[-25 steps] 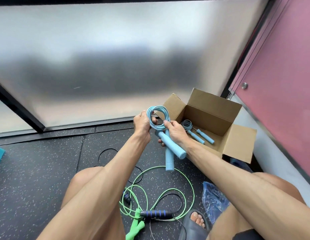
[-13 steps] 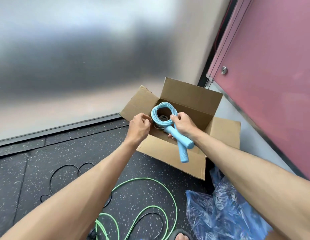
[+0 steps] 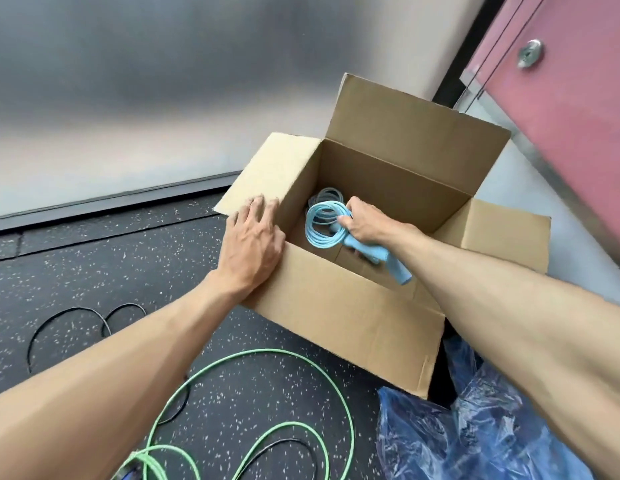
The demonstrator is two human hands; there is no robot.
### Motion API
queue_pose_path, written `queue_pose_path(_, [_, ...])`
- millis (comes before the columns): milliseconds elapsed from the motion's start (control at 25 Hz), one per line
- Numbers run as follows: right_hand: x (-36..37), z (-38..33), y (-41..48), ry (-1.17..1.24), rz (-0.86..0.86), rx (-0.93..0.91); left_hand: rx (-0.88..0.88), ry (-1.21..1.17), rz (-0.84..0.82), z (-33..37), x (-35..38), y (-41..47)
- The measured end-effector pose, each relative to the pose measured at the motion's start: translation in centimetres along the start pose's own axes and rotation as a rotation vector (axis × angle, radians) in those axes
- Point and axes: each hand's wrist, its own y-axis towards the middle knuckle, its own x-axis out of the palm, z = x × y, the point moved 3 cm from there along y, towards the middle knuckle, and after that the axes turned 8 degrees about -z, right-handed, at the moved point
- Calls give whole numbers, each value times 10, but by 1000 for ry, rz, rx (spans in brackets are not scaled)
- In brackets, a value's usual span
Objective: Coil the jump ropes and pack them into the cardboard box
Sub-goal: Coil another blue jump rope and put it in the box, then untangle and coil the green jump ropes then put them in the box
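Observation:
An open cardboard box (image 3: 343, 317) stands on the dark floor ahead of me. My right hand (image 3: 365, 221) reaches inside it, shut on a coiled light-blue jump rope (image 3: 320, 226) at its two handles, which stick out toward the box's near wall. Behind that coil, another coiled blue-grey rope (image 3: 327, 195) lies on the box bottom. My left hand (image 3: 251, 242) rests flat on the box's left flap and near-left corner, fingers spread, holding nothing. A loose green jump rope (image 3: 267, 407) and a thin black rope (image 3: 73, 318) lie uncoiled on the floor.
A crumpled blue plastic bag (image 3: 475, 434) lies right of the box's near corner. A frosted glass wall stands behind the box, and a pink door with a metal knob (image 3: 528, 53) is to the right. The floor is dark speckled rubber.
My right hand has carried the blue coil from above the box rim down into the box. My left hand let go of the coil and settled on the box's left flap. The view moved closer.

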Motion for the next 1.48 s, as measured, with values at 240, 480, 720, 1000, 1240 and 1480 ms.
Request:
queue_pose_path(240, [53,-3,43,-24,-117,81,16,-147,140,0,15,-1])
queue_pose_path(480, [70,-16,58,-113,1,172,15,-278,138,-6,26,2])
queue_pose_path(720, [45,-26,12,-39,38,169,-7,-176,-16,-10,1,-14])
queue_pose_path(1000, [55,-111,-162,-65,474,-252,-104,-217,-37,-13,-32,-142])
queue_pose_path(1240, [189,-147,-248,-51,171,-373,-189,-256,-260,-32,-11,-282])
queue_pose_path(1480, [321,-163,-284,-265,-420,-409,-331,-112,-769,-73,32,-386])
